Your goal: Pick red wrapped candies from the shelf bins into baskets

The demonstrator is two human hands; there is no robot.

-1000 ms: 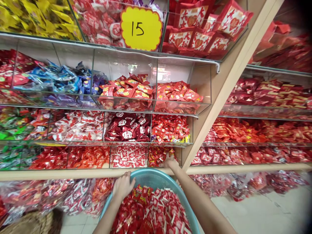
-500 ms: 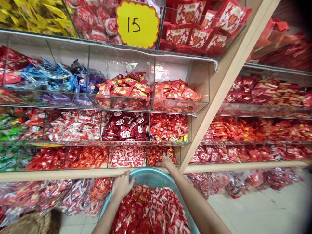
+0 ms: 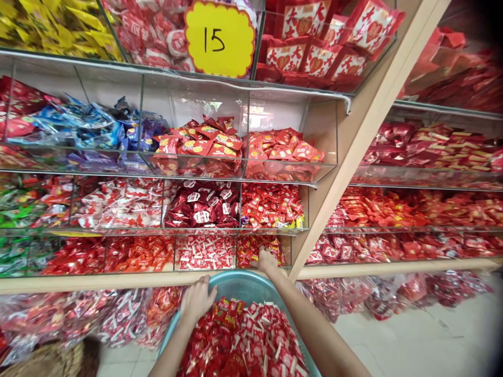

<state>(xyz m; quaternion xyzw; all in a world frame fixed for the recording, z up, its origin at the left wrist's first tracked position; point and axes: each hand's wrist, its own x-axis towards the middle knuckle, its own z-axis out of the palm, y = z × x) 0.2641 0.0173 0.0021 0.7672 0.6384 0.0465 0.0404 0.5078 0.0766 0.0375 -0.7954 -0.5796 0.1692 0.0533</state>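
Note:
My left hand is closed over the left part of the rim of a light-blue plastic basin. Inside the basin lie many small wrapped candies, some plain red, others red and white. My right hand is at the front of the lowest shelf's right-hand compartment, over small red-and-gold wrapped candies. Its thumb side is raised, apart from the other fingers, which are partly hidden; I see no candy in that hand. The basin's far rim sits just below the wooden shelf edge.
Clear-walled compartments of wrapped sweets rise in tiers ahead, with a yellow price sign marked 15. A slanting wooden post divides the shelves. Bagged candies lie under the shelf. A brown woven-looking object is at lower left, on the tiled floor.
My right hand has drawn slightly down and left within the front of the compartment. My left hand and the basin have stayed in place.

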